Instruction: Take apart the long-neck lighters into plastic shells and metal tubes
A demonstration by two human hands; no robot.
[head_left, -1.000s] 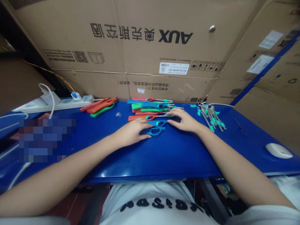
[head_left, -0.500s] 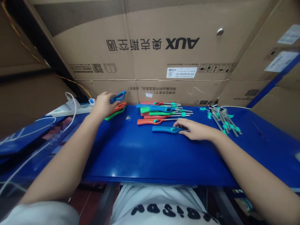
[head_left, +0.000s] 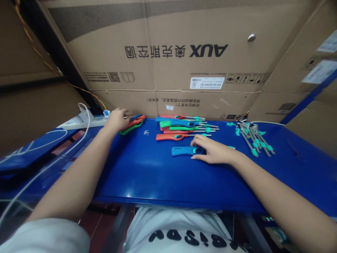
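My left hand (head_left: 117, 119) reaches to the far left of the blue table (head_left: 147, 175) and rests on a pile of orange, green and blue plastic handle shells (head_left: 133, 123), its fingers curled over a blue shell. My right hand (head_left: 213, 151) lies on a blue long-nosed lighter (head_left: 184, 151) near the table's middle, fingers closed over its trigger end. Behind it a row of assembled lighters (head_left: 184, 127) in orange, green and blue lies side by side.
A bundle of metal tubes with teal tips (head_left: 254, 138) lies at the right. A white power strip (head_left: 81, 121) with cables sits at the far left. Large cardboard boxes (head_left: 184, 63) wall off the back. Small metal bits (head_left: 145, 133) lie near the shells.
My left hand lowered the blue shell from the air onto the pile at the left. My right hand drew the blue lighter a little nearer to me.
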